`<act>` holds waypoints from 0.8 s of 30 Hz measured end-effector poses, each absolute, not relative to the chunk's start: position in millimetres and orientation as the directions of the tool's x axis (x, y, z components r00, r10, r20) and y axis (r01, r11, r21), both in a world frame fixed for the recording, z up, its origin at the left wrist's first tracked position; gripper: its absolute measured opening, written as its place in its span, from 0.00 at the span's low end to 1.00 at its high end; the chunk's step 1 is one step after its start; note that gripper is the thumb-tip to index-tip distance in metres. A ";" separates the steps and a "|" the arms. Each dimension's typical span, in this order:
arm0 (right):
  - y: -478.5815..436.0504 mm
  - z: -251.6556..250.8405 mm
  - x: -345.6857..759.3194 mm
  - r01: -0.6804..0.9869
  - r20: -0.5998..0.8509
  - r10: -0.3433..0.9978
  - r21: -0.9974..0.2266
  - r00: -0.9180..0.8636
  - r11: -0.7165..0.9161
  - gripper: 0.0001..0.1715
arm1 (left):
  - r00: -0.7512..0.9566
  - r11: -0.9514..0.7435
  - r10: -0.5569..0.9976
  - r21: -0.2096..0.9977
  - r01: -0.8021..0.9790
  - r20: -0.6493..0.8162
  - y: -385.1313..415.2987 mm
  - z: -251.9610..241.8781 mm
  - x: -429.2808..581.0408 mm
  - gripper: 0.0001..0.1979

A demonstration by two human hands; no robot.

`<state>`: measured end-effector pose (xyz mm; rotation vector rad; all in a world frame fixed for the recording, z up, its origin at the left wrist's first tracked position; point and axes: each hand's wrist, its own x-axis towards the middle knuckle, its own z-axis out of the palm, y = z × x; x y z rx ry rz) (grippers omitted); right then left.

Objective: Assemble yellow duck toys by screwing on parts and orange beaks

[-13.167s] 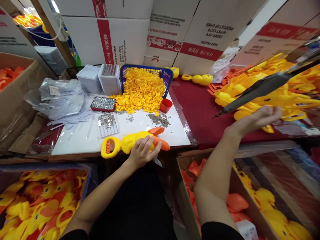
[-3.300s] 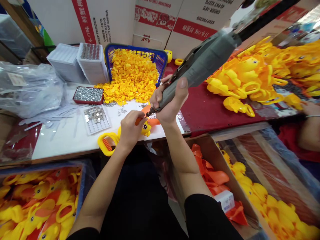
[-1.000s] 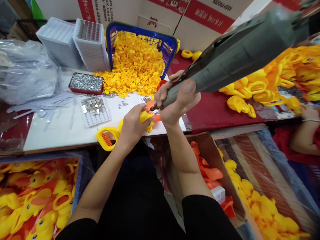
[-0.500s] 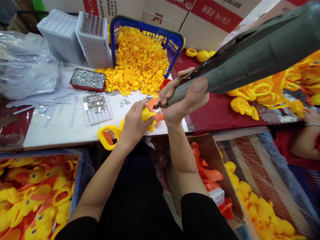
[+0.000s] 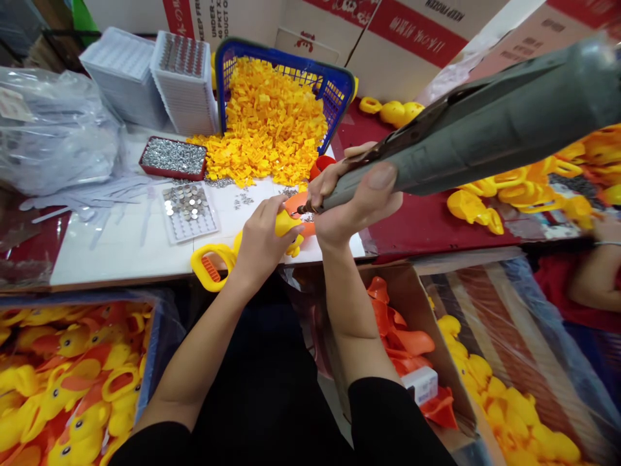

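Lower left of the left hand (image 5: 262, 241), well apart: blue crate (image 5: 156, 327) full of yellow-and-orange ducks. Upper left of it: clear plastic bag (image 5: 53, 136), then red dish (image 5: 167, 173) of small metal pieces, then, nearer, white tray (image 5: 194, 229) with silver discs. Toy duck (image 5: 287, 224) lies under this hand at the table's front edge, handle to the hand's left, orange beak to its right. Left hand is curled over the duck's body, gripping it. Beyond the hand: blue basket (image 5: 340, 96) of yellow clips. Right hand (image 5: 354, 204) is wrapped around a grey screwdriver (image 5: 466, 129), tilted, tip at the duck's beak; contact too small to tell. Below the right hand, slightly right: carton (image 5: 418, 303) of orange parts. Far right: a co-worker's hand (image 5: 606, 228), blurred.
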<state>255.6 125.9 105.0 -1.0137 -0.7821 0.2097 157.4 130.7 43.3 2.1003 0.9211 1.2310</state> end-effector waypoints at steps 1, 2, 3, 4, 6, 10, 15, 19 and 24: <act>126.0 104.4 256.2 0.201 0.497 0.499 -0.822 0.710 0.533 0.36 | 0.348 -0.624 0.775 0.723 0.296 0.527 130.5 43.3 157.7 0.23; 126.1 104.0 256.5 0.226 0.519 0.502 -0.816 0.692 0.532 0.36 | 0.345 -0.623 0.777 0.720 0.304 0.527 130.3 43.3 157.9 0.24; 126.2 103.8 256.7 0.256 0.546 0.508 -0.808 0.666 0.531 0.35 | 0.343 -0.623 0.778 0.718 0.310 0.527 130.1 43.4 158.1 0.24; 126.2 103.9 256.8 0.282 0.570 0.519 -0.799 0.637 0.531 0.34 | 0.342 -0.623 0.778 0.716 0.314 0.527 130.0 43.5 158.2 0.24; 126.2 104.4 256.4 0.306 0.590 0.535 -0.792 0.605 0.529 0.32 | 0.342 -0.622 0.779 0.716 0.319 0.525 130.0 43.7 158.4 0.24; 125.5 105.1 254.9 0.203 0.511 0.504 -0.814 0.697 0.544 0.31 | 0.349 -0.621 0.780 0.714 0.324 0.520 130.6 43.6 158.5 0.24; 123.7 102.1 254.0 0.170 0.497 0.581 -0.834 0.645 0.525 0.28 | 0.338 -0.636 0.768 0.707 0.310 0.543 131.1 44.4 159.0 0.23; 123.1 103.9 251.7 0.203 0.467 0.573 -0.862 0.673 0.464 0.31 | 0.344 -0.623 0.778 0.716 0.313 0.526 130.8 45.3 158.9 0.24; 123.3 106.2 251.7 0.339 0.589 0.492 -0.793 0.641 0.506 0.31 | 0.354 -0.625 0.775 0.718 0.307 0.523 130.4 45.1 158.3 0.22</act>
